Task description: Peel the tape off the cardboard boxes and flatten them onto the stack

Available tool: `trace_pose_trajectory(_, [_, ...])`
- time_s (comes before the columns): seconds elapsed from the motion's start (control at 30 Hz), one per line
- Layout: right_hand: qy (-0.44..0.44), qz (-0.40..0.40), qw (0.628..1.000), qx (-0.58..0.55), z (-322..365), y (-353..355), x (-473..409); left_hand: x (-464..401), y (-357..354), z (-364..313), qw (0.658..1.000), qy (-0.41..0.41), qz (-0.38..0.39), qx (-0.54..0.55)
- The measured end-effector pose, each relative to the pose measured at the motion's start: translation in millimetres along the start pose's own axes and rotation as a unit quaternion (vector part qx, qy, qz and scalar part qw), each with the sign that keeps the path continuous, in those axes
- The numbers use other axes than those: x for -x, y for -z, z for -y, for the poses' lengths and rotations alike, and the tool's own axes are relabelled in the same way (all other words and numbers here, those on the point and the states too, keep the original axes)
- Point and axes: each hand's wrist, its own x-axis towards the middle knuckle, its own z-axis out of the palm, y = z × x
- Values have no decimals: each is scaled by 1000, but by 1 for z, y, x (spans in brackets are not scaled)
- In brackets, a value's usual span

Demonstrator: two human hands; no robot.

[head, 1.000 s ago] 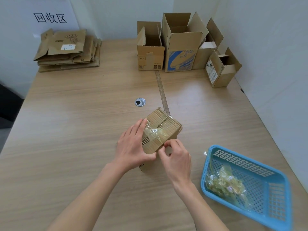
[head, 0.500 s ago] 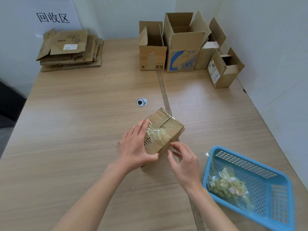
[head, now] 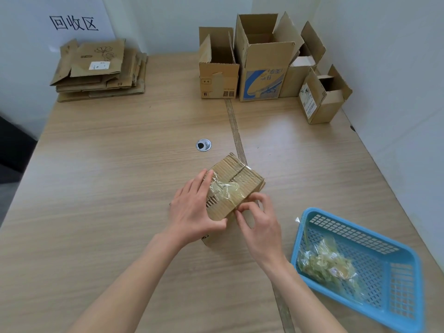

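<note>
Resting near the right edge of the wooden table (head: 101, 193), closest to the person, is a blue plastic basket (head: 394, 280) that holds a heap of crumpled clear tape pieces (head: 324, 263). A little farther, at the middle of the table, the small cardboard box (head: 237, 179) stands with its ribbed face upward, and both hands are on it. The left hand (head: 194, 212) lies over the left side of the box, its fingers almost straight along the top and its thumb hooked around the near corner, so it steadies the box. The right hand (head: 262, 224) is at the near right edge of the box; its thumb and first fingers are curled together and they pinch the end of the clear tape (head: 224, 192), which is wrinkled and spreads across the top of the box. Just beyond the box, a round cable hole (head: 203, 144) is in the tabletop, and a narrow seam runs from near to far beside it. At the far side, right of the middle, four open cardboard boxes (head: 262, 68) stand close together by the wall, their flaps up. At the far left corner lies the stack of flattened boxes (head: 101, 70), well apart from the hands. Above it, a white sign (head: 74, 22) with three dark characters hangs on the wall.
</note>
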Motion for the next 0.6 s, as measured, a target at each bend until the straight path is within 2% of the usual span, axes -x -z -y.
trace_pose_trajectory(0.17, [45, 15, 994, 97, 2, 2, -10, 0, 1, 2, 1000, -10, 1, 1])
trace_pose_trajectory(0.27, [51, 46, 994, 82, -1, 8, -18, -1, 1, 2, 1000, -11, 4, 2])
trace_pose_trajectory(0.47, [125, 54, 988, 79, -8, 26, -41, -2, 0, 0, 1000, -2, 3, 3])
trace_pose_trajectory(0.6, [75, 52, 996, -15, -30, 52, -40, -2, 1, 3, 1000, -8, 10, 0])
